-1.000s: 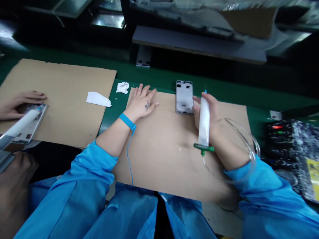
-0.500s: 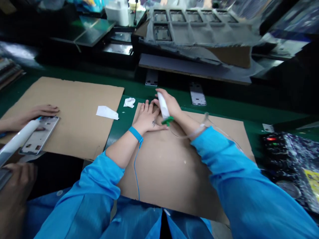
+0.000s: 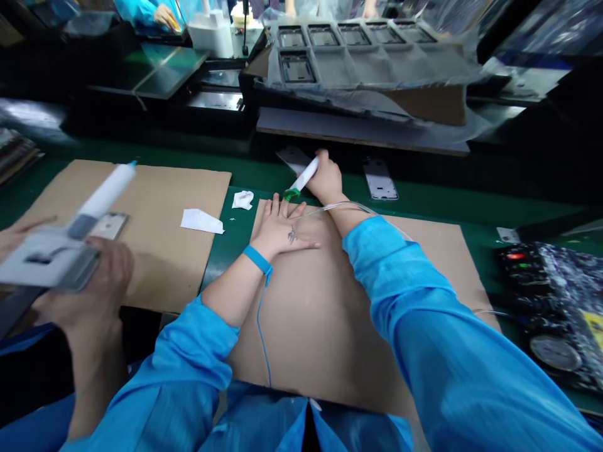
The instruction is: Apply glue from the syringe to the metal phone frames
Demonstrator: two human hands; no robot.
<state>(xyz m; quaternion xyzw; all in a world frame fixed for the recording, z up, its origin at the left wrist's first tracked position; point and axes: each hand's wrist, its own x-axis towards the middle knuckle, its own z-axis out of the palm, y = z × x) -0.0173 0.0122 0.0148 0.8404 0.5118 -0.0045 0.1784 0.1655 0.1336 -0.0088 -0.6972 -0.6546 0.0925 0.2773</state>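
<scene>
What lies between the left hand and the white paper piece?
The head view shows the edge of the cardboard sheet under the left hand, then a strip of green mat.

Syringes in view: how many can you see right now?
2. One syringe is in the right hand, beyond the far edge of the cardboard; the other syringe is at left, held by a co-worker's hand. Others may be hidden.

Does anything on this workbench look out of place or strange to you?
Yes, a little: a crumpled white tissue and a loose white paper scrap lie on the green bench mat. They look like stray litter, not part of the work laid out there.
</scene>
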